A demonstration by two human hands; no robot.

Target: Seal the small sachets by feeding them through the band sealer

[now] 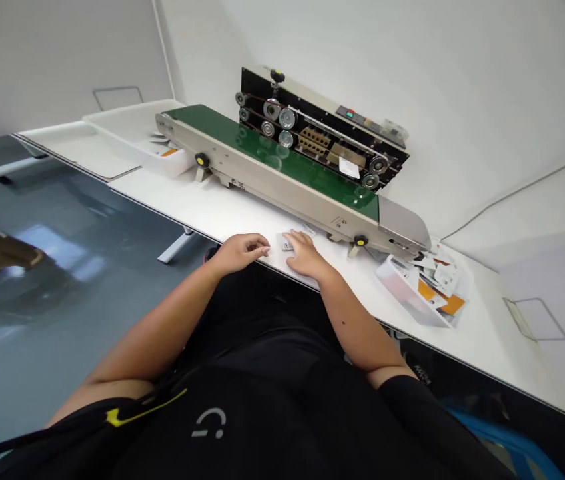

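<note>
We look down on the left hand (240, 253) and right hand (305, 257), both resting on the tabletop just in front of the band sealer (282, 183). The forearms angle inward from the body, so the two hands nearly meet. The left fingers (260, 248) sit loosely curled and close together, their tips just beside a small white packet (287, 245). The right fingers (295, 241) lie together, reaching over the packet's near side; whether they pinch it, we cannot tell.

The packet lies flat between the hands, below the sealer's front edge, and its print is too small for us to read. Past the sealer's right end sits a white tray (402, 290) heaped with loose white packets, some with orange labels. Past its left end is a second white tray (135, 130), with more packets inside.

The white table (467, 347) carries the sealer, whose green conveyor belt (272, 150) runs along its length. Behind the sealer rises a white wall (467, 93), and a grey, glossy floor (87, 300) spreads out on its left.
</note>
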